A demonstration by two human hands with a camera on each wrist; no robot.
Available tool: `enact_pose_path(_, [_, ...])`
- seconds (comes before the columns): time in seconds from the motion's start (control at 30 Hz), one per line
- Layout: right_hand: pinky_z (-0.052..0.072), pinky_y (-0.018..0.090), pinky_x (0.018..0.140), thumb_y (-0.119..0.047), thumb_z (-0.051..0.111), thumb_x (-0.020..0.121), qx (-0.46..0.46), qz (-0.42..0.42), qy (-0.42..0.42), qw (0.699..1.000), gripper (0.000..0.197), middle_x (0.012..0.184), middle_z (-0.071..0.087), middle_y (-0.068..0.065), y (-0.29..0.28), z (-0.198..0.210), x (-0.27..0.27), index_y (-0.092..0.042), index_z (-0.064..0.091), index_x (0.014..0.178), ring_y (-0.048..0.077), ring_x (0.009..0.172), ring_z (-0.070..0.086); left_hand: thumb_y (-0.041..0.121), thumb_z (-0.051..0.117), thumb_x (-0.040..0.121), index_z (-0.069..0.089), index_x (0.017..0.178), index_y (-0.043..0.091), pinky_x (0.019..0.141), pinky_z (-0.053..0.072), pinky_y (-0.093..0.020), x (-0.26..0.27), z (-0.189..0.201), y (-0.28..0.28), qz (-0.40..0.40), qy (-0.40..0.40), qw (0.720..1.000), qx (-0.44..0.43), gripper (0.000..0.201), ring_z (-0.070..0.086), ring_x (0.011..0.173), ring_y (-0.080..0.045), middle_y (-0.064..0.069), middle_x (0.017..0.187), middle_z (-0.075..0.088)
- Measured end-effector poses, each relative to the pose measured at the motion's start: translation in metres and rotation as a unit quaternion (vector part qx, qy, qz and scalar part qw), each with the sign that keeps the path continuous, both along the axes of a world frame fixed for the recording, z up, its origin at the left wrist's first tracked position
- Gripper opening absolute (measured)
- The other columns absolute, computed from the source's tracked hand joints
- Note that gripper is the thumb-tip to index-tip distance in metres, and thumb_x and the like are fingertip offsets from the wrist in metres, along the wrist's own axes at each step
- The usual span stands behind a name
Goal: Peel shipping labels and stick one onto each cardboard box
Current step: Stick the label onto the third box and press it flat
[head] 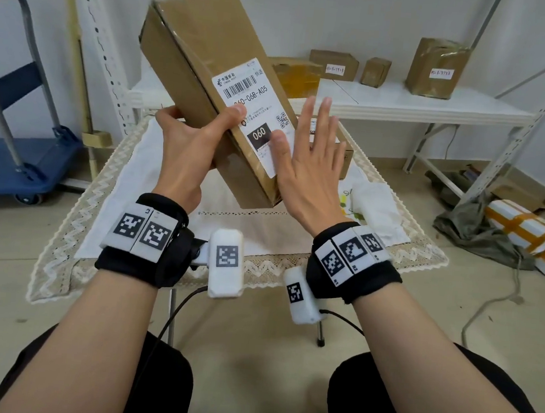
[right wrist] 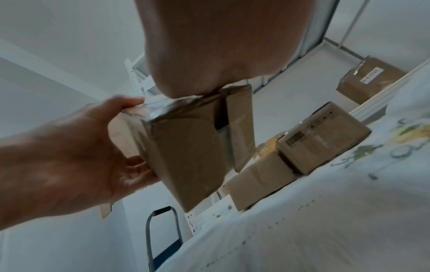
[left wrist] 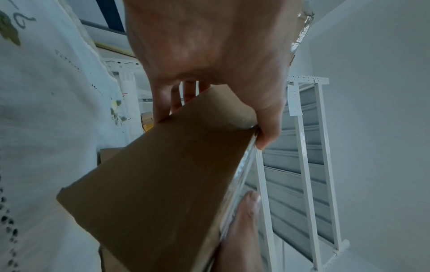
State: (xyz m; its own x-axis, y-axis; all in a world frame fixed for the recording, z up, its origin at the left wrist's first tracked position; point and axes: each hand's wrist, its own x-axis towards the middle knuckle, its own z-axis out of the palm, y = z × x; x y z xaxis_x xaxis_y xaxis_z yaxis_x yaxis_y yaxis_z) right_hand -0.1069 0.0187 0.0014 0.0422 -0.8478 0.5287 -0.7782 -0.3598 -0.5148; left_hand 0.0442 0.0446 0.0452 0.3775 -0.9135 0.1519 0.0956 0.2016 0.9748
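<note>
— White shelving stands at the back with several boxes on it; nearer is a small table under a lace-edged cloth. State of the work item?

— One long cardboard box is held tilted in the air above the table, its far end raised. A white shipping label lies on its upper face, toward the lower end.

— Left hand?

— The left hand grips the box from the side, thumb on the labelled face, fingers curled round the underside.

— Right hand?

— The right hand is flat with fingers straight and spread. Its thumb presses on the label's lower part; it holds nothing.

— Other items?

— Another box sits on the table behind the hands.
</note>
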Motion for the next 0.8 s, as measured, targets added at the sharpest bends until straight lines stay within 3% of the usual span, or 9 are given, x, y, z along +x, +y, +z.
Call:
enact_pose_path(0.1, [-0.013,0.053,0.124,-0.062,0.016,0.104,-0.014,-0.010,-0.019,1.000,0.074,0.168,-0.025,0.000,-0.002,0.008,-0.004,-0.027,-0.016,0.160,0.022,0.154,-0.023,0.032,0.083,0.083,0.035,0.130,0.016,0.076,0.063,-0.029,-0.001,0.002,0.001,-0.007,-0.007,1.000,-0.003,0.069,0.071,0.082,0.006,0.012,0.108,0.061])
enact_pose_path(0.3, [-0.011,0.053,0.125,-0.062,0.018,0.104,-0.009,0.018,-0.010,1.000,0.076,0.167,-0.025,0.002,0.007,0.008,0.009,-0.025,-0.016,0.161,0.021,0.154,-0.023,0.034,0.084,0.081,0.036,0.129,0.016,0.082,0.063,-0.037,-0.006,-0.001,0.002,-0.008,0.003,1.000,-0.007,0.070,0.072,0.098,-0.006,0.011,0.111,0.061])
enact_pose_path(0.5, [-0.015,0.051,0.124,-0.060,0.023,0.104,-0.008,0.082,0.035,0.996,0.077,0.167,-0.028,0.003,0.018,-0.001,0.019,-0.025,-0.015,0.161,0.022,0.153,-0.026,0.042,0.083,0.080,0.036,0.134,0.018,0.077,0.063,-0.028,0.005,0.000,-0.004,0.031,0.045,0.999,0.006,0.075,0.073,0.094,-0.001,0.005,0.120,0.068])
enact_pose_path(0.7, [-0.011,0.060,0.123,-0.057,0.023,0.105,-0.042,0.040,-0.002,0.998,0.075,0.167,-0.026,0.004,0.012,0.025,-0.003,-0.023,-0.014,0.160,0.026,0.154,-0.022,0.041,0.081,0.082,0.059,0.127,0.019,0.063,0.060,-0.029,0.003,0.004,0.002,-0.063,-0.075,0.995,0.008,0.055,0.075,0.081,-0.004,0.006,0.099,0.073])
enact_pose_path(0.8, [-0.009,0.059,0.124,-0.061,0.016,0.101,-0.051,0.031,0.012,0.998,0.076,0.168,-0.024,0.005,0.012,0.025,-0.012,-0.023,-0.012,0.161,0.026,0.155,-0.021,0.044,0.080,0.083,0.063,0.125,0.022,0.060,0.060,-0.027,-0.007,0.003,0.003,-0.111,-0.131,0.985,0.006,0.051,0.074,0.081,-0.002,0.008,0.096,0.070])
